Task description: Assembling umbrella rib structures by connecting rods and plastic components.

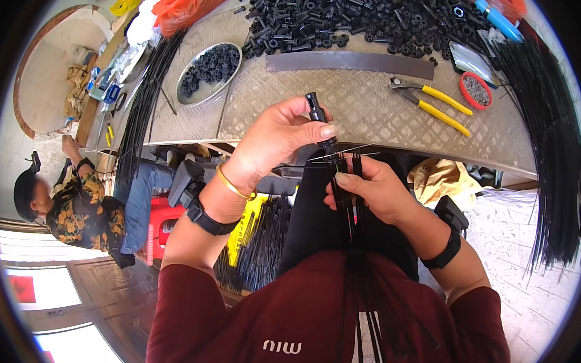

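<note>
Pinches black tubular piece (316,110) in left grip (274,133) and thin black rods (348,206) in right grip (381,191), over lap (307,224) at desk (497,137) edge. Has on desk pale oval dish (207,91) of small black parts (211,63) and red bowl (478,107) of tiny grey bits (477,90).

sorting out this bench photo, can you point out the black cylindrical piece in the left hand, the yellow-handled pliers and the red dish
Black cylindrical piece (315,108): head view, on its upper part
Yellow-handled pliers (441,117): head view, on the lower handle
Red dish (478,107): head view, on its near rim
</note>
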Demonstrator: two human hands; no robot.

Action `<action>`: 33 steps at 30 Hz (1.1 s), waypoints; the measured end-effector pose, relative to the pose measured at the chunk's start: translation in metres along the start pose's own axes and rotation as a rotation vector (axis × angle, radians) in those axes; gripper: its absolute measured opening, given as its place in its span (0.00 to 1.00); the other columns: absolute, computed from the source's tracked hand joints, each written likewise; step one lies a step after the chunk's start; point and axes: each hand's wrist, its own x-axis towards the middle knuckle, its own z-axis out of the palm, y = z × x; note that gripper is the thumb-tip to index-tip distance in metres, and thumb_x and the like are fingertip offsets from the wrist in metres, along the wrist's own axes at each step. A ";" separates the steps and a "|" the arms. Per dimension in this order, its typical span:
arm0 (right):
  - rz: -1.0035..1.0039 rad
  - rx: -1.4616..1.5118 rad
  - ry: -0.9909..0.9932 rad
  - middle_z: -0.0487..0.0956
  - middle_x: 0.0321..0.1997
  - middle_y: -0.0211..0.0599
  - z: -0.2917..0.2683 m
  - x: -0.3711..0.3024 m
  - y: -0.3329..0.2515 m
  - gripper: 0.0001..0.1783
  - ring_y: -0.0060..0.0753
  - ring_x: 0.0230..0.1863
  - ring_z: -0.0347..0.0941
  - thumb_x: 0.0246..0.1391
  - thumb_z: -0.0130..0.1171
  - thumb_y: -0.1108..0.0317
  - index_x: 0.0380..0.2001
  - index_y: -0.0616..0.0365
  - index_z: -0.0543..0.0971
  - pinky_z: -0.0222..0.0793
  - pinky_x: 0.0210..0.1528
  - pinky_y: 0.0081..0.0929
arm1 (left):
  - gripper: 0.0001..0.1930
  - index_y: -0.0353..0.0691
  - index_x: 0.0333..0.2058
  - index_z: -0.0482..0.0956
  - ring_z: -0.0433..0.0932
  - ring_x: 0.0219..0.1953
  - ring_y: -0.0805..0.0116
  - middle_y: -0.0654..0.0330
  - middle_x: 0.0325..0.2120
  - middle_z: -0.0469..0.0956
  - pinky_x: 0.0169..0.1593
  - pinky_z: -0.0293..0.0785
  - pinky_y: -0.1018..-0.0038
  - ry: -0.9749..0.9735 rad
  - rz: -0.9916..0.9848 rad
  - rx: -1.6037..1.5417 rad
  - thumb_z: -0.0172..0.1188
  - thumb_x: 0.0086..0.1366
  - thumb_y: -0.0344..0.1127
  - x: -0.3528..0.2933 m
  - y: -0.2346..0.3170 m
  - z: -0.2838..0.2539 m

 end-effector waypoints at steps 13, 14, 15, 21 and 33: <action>-0.006 -0.003 -0.021 0.79 0.34 0.40 -0.002 0.000 0.000 0.11 0.34 0.35 0.78 0.57 0.56 0.67 0.41 0.62 0.74 0.76 0.40 0.31 | 0.13 0.36 0.44 0.74 0.77 0.40 0.75 0.62 0.35 0.78 0.45 0.72 0.79 -0.142 0.003 0.104 0.60 0.61 0.31 -0.006 -0.001 -0.001; -0.007 0.003 -0.029 0.79 0.34 0.40 -0.002 0.000 0.000 0.12 0.33 0.35 0.78 0.57 0.56 0.67 0.41 0.62 0.74 0.76 0.40 0.31 | 0.13 0.36 0.44 0.73 0.77 0.41 0.75 0.62 0.35 0.78 0.46 0.72 0.78 -0.149 0.007 0.099 0.60 0.61 0.30 -0.006 -0.001 -0.002; -0.008 0.008 -0.036 0.79 0.34 0.40 -0.002 0.000 0.000 0.12 0.33 0.35 0.78 0.57 0.56 0.67 0.42 0.62 0.74 0.76 0.40 0.31 | 0.14 0.36 0.45 0.73 0.77 0.41 0.74 0.61 0.35 0.79 0.47 0.72 0.78 -0.155 0.010 0.093 0.60 0.61 0.30 -0.007 -0.001 -0.002; -0.001 -0.006 -0.055 0.78 0.35 0.39 -0.002 0.001 0.001 0.13 0.33 0.36 0.78 0.57 0.56 0.67 0.43 0.63 0.73 0.76 0.41 0.29 | 0.14 0.35 0.45 0.73 0.78 0.41 0.72 0.60 0.36 0.79 0.47 0.72 0.76 -0.152 -0.024 -0.007 0.60 0.60 0.29 -0.009 -0.005 -0.003; 0.006 0.045 -0.121 0.77 0.35 0.35 -0.009 -0.002 0.000 0.16 0.29 0.35 0.78 0.58 0.56 0.67 0.48 0.60 0.71 0.75 0.40 0.26 | 0.36 0.37 0.60 0.57 0.77 0.44 0.65 0.49 0.40 0.77 0.47 0.74 0.70 -0.127 0.169 -0.199 0.64 0.54 0.25 -0.027 -0.015 0.010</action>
